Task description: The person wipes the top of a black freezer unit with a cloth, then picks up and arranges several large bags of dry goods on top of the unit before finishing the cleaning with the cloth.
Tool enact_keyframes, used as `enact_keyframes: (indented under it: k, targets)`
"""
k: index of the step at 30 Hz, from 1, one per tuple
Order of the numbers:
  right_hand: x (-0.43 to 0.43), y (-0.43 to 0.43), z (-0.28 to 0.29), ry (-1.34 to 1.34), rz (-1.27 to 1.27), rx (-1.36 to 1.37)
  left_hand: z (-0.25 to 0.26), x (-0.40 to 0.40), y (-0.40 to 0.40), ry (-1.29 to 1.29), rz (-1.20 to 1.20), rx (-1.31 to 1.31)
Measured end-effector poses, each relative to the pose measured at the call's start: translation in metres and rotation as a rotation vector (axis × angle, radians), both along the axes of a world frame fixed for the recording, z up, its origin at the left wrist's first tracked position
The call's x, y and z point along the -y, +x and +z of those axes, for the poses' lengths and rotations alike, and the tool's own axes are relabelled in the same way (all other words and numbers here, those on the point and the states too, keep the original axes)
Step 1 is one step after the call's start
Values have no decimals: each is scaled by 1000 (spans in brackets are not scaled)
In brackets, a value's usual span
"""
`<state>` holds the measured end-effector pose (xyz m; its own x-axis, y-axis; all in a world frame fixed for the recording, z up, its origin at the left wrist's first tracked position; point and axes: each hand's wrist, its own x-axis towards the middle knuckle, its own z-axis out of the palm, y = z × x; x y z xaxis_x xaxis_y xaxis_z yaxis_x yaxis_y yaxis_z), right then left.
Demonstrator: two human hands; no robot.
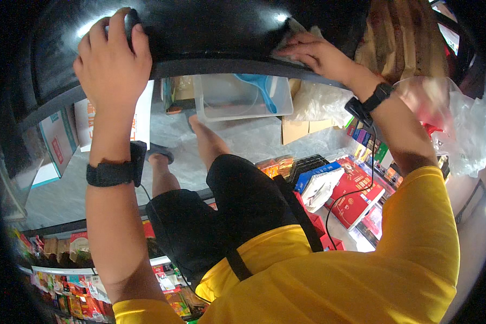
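A glossy black surface [210, 28] with a dark front edge spans the top of the head view. On its left side rests my left hand [113, 56], palm down. A small dark object [133, 24] shows between its thumb and index finger; whether the hand grips it is unclear. Farther right, my right hand [320, 54] presses a crumpled pale cloth or tissue [297, 30] against the surface near its front edge. Part of that cloth is hidden under the fingers.
Below the edge stands a clear plastic bin [243, 115] with a blue scoop [263, 87]. Cardboard [308, 127] and plastic wrap [324, 101] lie beside it. Brown paper bags [401, 40] are at right. Packaged goods fill shelves [65, 271] behind me. A cable [372, 162] hangs from my right wrist strap.
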<state>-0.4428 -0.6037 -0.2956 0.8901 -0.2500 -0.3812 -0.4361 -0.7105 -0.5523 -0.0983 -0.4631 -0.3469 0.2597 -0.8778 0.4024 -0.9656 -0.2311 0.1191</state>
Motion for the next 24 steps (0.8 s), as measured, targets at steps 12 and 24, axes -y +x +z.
enact_keyframes:
  k: [12,24]
  targets:
    - [18,-84,18,36,-201,-211,20,2,-6,60,0,-119]
    - [-50,50,126,162,-1035,550,34,-4,2,44,-92,-205]
